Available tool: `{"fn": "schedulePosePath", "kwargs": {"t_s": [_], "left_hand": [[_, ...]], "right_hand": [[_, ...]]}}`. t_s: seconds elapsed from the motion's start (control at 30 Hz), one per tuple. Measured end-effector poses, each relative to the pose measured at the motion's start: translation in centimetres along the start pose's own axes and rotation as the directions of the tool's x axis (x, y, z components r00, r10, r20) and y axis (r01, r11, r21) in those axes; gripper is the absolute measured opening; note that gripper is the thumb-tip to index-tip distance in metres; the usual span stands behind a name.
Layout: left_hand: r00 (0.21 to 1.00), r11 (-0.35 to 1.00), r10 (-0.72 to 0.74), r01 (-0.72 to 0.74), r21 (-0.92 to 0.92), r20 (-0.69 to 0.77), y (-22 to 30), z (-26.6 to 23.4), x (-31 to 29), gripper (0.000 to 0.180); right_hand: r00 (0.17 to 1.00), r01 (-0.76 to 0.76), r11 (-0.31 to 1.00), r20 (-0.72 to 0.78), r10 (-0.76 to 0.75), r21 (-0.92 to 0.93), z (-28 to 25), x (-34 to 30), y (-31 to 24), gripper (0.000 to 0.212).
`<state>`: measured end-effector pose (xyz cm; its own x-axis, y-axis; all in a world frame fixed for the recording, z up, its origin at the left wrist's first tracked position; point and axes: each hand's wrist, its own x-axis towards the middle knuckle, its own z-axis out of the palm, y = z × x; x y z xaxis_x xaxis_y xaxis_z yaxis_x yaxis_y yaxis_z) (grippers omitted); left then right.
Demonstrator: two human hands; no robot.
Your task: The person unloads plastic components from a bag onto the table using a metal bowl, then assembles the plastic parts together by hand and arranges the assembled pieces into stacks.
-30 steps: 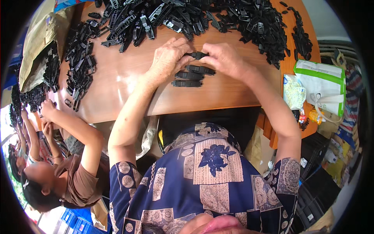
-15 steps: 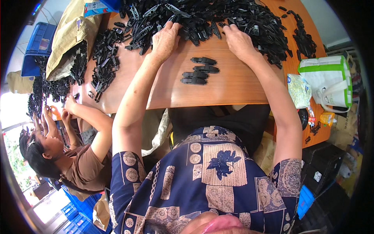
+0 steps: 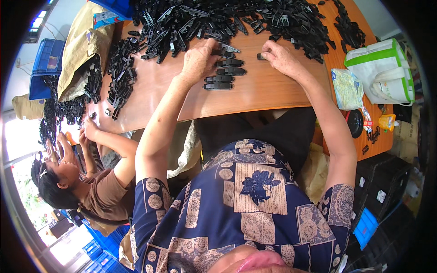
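Note:
A column of several slim black plastic clips (image 3: 219,85) lies on the wooden table (image 3: 182,107) in front of me, each placed crosswise and close to its neighbour. At the far end of this column my left hand (image 3: 200,59) has its fingers closed on a black plastic clip (image 3: 222,53); the hand partly hides it. Farther right, just above the table, my right hand (image 3: 283,58) pinches a small black plastic piece (image 3: 261,56) between thumb and fingers. Beyond both hands spreads a large heap of loose black plastic clips (image 3: 182,27).
Left of me stand a paper sack (image 3: 84,45) spilling black parts and a blue crate (image 3: 48,57). A co-worker (image 3: 102,195) handles parts at the table's left. On the right are a white-and-green bag (image 3: 375,59), a patterned pouch (image 3: 346,88) and more black parts (image 3: 350,32).
Both hands have drawn back from the heap toward me. My left hand has brought a clip to the column's far end; my right hand now holds a small black piece.

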<state>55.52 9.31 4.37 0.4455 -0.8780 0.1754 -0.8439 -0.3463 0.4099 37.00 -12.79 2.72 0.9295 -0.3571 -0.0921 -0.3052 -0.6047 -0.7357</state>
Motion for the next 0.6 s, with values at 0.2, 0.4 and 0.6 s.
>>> {"fn": "schedulePosePath", "kwargs": {"t_s": [0.2, 0.4, 0.6], "left_hand": [[0.998, 0.998, 0.056, -0.056, 0.006, -0.038, -0.7, 0.7, -0.9, 0.023], [0.997, 0.998, 0.056, -0.056, 0.007, 0.045, 1.8, 1.6, -0.4, 0.022], [0.993, 0.991, 0.096, -0.088, -0.104, 0.072, 3.1, 2.0, -0.9, 0.032]], "right_hand": [[0.954, 0.268, 0.909, -0.044, -0.297, -0.32, -0.9, -1.2, -0.6, 0.022], [0.913, 0.327, 0.87, -0.116, -0.392, -0.369, 0.2, -0.7, -1.7, 0.023], [0.897, 0.405, 0.89, -0.094, -0.431, -0.208, 1.0, -1.7, -2.8, 0.024]]}}
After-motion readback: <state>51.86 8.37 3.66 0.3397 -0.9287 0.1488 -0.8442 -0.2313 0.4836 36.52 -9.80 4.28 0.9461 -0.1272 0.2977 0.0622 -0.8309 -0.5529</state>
